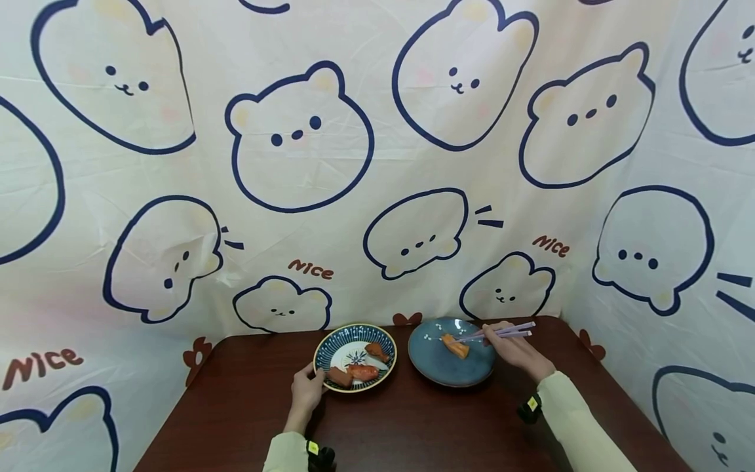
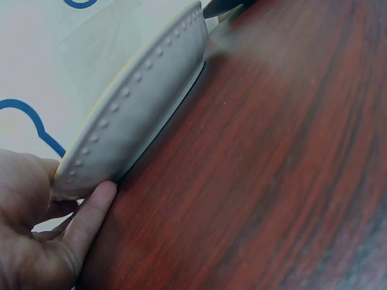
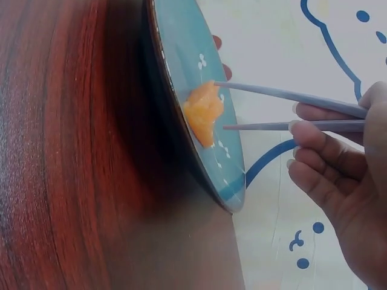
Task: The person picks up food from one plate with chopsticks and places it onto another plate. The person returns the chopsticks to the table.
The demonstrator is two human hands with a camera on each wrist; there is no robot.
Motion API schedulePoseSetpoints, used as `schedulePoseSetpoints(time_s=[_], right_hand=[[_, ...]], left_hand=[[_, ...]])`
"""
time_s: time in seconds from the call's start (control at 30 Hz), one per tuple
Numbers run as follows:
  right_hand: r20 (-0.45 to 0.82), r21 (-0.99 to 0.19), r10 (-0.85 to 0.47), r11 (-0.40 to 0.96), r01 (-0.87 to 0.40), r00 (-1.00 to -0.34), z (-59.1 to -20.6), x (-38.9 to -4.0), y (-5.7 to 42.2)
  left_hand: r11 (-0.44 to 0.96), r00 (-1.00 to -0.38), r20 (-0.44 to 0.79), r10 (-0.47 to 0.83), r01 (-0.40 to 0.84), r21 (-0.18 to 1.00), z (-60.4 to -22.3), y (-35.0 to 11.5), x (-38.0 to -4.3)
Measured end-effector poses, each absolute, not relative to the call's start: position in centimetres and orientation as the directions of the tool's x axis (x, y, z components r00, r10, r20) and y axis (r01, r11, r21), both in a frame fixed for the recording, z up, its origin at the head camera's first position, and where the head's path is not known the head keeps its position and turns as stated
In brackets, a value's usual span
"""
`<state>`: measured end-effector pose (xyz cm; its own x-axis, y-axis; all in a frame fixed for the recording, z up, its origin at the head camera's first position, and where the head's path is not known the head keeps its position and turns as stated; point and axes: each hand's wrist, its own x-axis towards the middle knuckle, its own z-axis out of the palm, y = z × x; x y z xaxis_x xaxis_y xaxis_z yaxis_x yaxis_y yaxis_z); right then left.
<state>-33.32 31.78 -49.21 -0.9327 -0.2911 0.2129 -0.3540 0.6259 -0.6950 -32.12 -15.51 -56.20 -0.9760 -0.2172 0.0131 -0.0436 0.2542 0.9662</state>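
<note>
My left hand (image 1: 307, 393) pinches the near left rim of a patterned blue-and-white plate (image 1: 339, 346). In the left wrist view the thumb and fingers hold the edge of this plate (image 2: 142, 99), whose underside is white with raised dots. Several pieces of food lie on it, including a reddish sausage-like piece (image 1: 362, 372) and a brown chunk (image 1: 340, 376). My right hand (image 1: 519, 351) holds a pair of lilac chopsticks (image 3: 284, 93) over a blue plate (image 1: 433, 372). Their tips are parted beside an orange-yellow food piece (image 3: 204, 113) lying on that plate.
Both plates stand side by side near the back edge of a dark reddish-brown table (image 1: 401, 432). Behind and at both sides hangs a pale cloth (image 1: 354, 242) printed with cartoon animal outlines.
</note>
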Motion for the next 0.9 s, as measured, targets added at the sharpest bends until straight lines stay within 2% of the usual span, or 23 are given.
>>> schedulePoseSetpoints(time_s=[0.43, 0.9], right_hand=[[0.183, -0.73, -0.323, 0.588, -0.348, -0.929, -49.69, -33.77, 32.28], [0.076, -0.718, -0.276, 0.652, -0.244, -0.958, -48.89, -33.71, 32.05]], left_hand=[[0.254, -0.976, 0.009, -0.216, -0.048, 0.966, -55.99, -15.64, -32.2], [0.262, -0.973, 0.018, -0.228, -0.044, 0.964, -56.19, -15.61, -32.22]])
